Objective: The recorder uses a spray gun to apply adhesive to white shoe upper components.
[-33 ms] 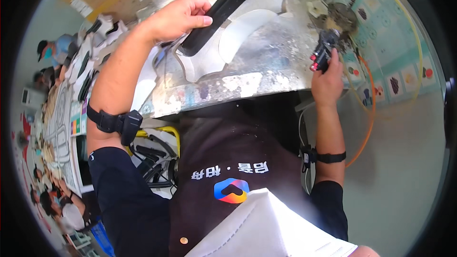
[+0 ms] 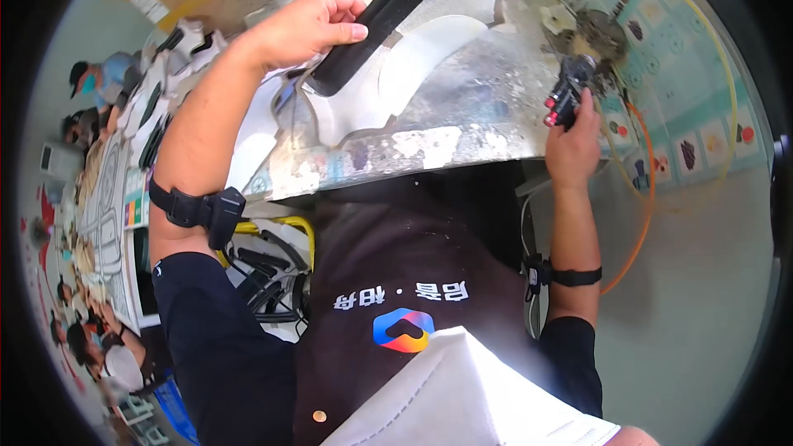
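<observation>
A long black bar-shaped piece [image 2: 384, 25] with a raised edge slants over the worktable, and my left hand [image 2: 310, 29] grips its near side between thumb and fingers. Under it lie pale grey curved sheets [image 2: 425, 54], cut in wavy outlines. At the right, my right hand [image 2: 576, 144] is closed around a dark metal spray gun [image 2: 570, 87] with red knobs at its rear. The gun is held near the table's right side, beside a stained, crusted round fitting [image 2: 601, 33]. Part of the gun's handle is hidden by my fingers.
A yellow hose [image 2: 730, 74] and an orange hose [image 2: 648, 190] loop at the right. The worktable [image 2: 496, 136] is smeared with residue. Below its front edge, a yellow-rimmed basket [image 2: 310, 235] holds black parts. Several people [image 2: 103, 83] sit at a long table far left.
The whole view has shifted slightly. Both hands keep their holds, with the black bar-shaped piece and the spray gun in nearly the same places.
</observation>
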Motion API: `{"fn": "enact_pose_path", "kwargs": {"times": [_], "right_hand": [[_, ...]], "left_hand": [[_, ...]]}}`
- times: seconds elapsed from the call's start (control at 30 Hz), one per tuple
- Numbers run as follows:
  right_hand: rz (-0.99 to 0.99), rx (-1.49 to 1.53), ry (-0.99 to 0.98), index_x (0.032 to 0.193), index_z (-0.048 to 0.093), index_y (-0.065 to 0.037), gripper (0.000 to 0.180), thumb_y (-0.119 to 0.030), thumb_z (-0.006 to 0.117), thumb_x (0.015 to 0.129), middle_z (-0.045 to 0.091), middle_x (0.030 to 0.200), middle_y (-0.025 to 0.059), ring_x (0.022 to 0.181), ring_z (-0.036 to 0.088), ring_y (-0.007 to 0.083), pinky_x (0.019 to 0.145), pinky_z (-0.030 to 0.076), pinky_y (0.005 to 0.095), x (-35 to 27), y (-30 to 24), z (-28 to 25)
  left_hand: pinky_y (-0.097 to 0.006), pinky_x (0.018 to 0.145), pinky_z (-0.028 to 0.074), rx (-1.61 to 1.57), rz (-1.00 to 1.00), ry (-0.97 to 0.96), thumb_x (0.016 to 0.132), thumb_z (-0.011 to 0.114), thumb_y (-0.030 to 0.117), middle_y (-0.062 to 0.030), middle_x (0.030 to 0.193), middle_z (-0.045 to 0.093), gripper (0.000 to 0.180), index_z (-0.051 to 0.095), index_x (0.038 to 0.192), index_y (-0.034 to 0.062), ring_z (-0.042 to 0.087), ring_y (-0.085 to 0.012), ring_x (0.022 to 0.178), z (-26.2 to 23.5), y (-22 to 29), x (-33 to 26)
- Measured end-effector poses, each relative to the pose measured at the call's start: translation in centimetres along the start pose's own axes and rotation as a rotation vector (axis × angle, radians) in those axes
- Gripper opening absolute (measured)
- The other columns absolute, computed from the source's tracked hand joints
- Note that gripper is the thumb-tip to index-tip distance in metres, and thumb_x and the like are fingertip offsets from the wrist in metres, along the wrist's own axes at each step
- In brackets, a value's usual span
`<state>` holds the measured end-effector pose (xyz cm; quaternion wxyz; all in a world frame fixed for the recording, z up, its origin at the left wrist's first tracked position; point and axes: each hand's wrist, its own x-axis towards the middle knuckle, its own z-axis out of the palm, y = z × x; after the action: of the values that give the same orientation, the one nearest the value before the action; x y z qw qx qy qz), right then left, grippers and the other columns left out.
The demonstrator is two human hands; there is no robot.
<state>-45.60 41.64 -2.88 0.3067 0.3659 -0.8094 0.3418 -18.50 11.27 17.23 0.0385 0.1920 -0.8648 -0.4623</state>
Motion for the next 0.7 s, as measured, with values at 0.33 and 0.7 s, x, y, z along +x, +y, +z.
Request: {"fn": "enact_pose_path", "kwargs": {"times": [0.33, 0.7], "right_hand": [[0.001, -0.007, -0.049, 0.150, 0.043, -0.012, 0.067, -0.014, 0.069, 0.087, 0.061, 0.113, 0.0103, 0.095, 0.067, 0.0330, 0.074, 0.056, 0.0462, 0.2, -0.2, -0.5], [0.060, -0.035, -0.099, 0.150, 0.044, -0.011, 0.067, -0.017, 0.071, 0.089, 0.061, 0.111, 0.0112, 0.101, 0.064, 0.0338, 0.080, 0.055, 0.0448, 0.0, -0.5, -0.9]], "left_hand": [[-0.019, 0.055, 0.035, -0.015, -0.047, 0.115, 0.097, 0.072, 0.023, 0.0082, 0.078, 0.058, 0.023, 0.067, 0.110, 0.0052, 0.045, -0.0002, 0.063, -3.8, 0.2, -7.0], [-0.018, 0.055, 0.035, -0.041, -0.091, 0.048, 0.098, 0.069, 0.022, 0.0090, 0.080, 0.061, 0.021, 0.069, 0.111, 0.0058, 0.046, 0.0013, 0.064, -3.7, -1.7, -8.6]]}}
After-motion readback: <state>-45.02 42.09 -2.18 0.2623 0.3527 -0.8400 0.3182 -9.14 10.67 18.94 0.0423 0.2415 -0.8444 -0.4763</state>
